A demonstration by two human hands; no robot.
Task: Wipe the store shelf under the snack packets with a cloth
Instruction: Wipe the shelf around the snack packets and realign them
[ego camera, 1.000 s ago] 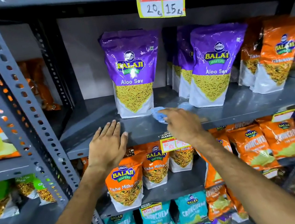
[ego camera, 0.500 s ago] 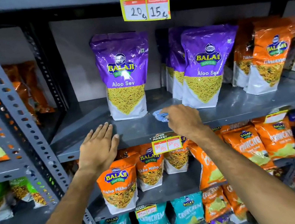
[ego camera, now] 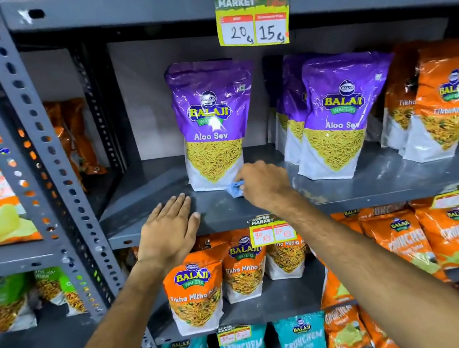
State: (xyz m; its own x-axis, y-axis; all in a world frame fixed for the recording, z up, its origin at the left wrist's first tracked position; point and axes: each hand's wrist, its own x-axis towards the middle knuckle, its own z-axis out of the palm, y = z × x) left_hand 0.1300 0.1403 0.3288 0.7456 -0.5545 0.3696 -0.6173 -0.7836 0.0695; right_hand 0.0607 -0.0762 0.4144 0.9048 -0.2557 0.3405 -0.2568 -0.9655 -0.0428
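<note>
My right hand (ego camera: 265,187) is closed over a small blue cloth (ego camera: 235,188), bunched on the grey metal shelf (ego camera: 375,179) just in front of the left purple packet (ego camera: 214,124). My left hand (ego camera: 168,232) lies flat and open on the shelf edge. The cloth looks soft and light; the glossy packets should slide easily.

Both bare forearms reach forward and up. The left hand (ego camera: 168,232) lies flat, palm down, fingers together and straight. The right hand (ego camera: 265,184), beside it, is curled closed with knuckles up.
</note>
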